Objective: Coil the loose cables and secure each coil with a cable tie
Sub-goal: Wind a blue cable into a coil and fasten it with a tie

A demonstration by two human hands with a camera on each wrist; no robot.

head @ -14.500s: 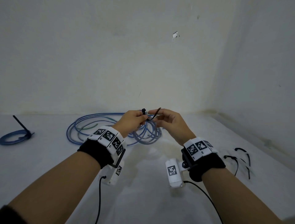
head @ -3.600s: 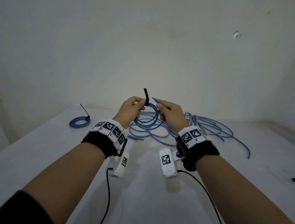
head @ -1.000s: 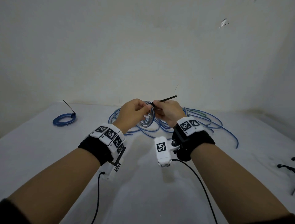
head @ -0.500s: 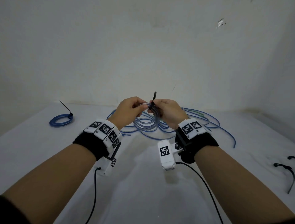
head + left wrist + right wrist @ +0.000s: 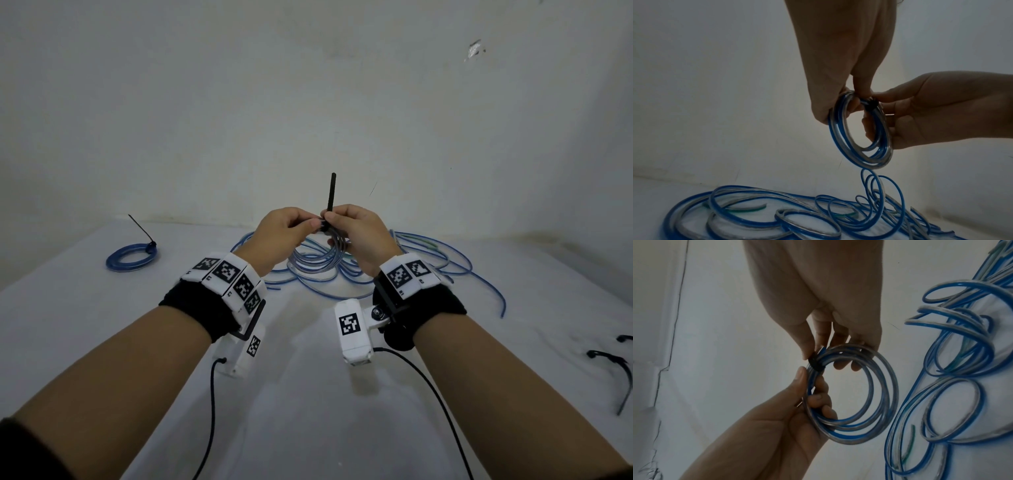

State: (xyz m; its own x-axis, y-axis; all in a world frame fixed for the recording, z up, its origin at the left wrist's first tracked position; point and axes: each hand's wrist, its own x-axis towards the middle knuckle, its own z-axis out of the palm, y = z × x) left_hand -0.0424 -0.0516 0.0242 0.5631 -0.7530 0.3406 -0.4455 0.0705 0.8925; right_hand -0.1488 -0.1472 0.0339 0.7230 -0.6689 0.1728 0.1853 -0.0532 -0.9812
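I hold a small coil of blue and clear cable [image 5: 317, 262] [image 5: 860, 133] [image 5: 853, 394] up above the white table between both hands. A black cable tie [image 5: 331, 197] is wrapped round the coil's top, its band [image 5: 815, 364] [image 5: 871, 104] snug on the strands and its tail pointing straight up. My left hand [image 5: 286, 228] [image 5: 809, 395] grips the coil's left side, thumb beside the tie's head. My right hand [image 5: 352, 229] [image 5: 875, 112] pinches the tie at its base, with the other fingers through the coil.
A tangle of loose blue cables [image 5: 411, 263] [image 5: 777, 214] [image 5: 953, 369] lies on the table [image 5: 308, 411] behind my hands. A finished blue coil with a tie [image 5: 132, 257] sits at the far left. Spare black ties [image 5: 613, 370] lie at the right edge. A wall stands close behind.
Over the last second the tie's tail has swung from sideways to straight up and now shows longer above my fingers. Both hands stay close together on the coil.
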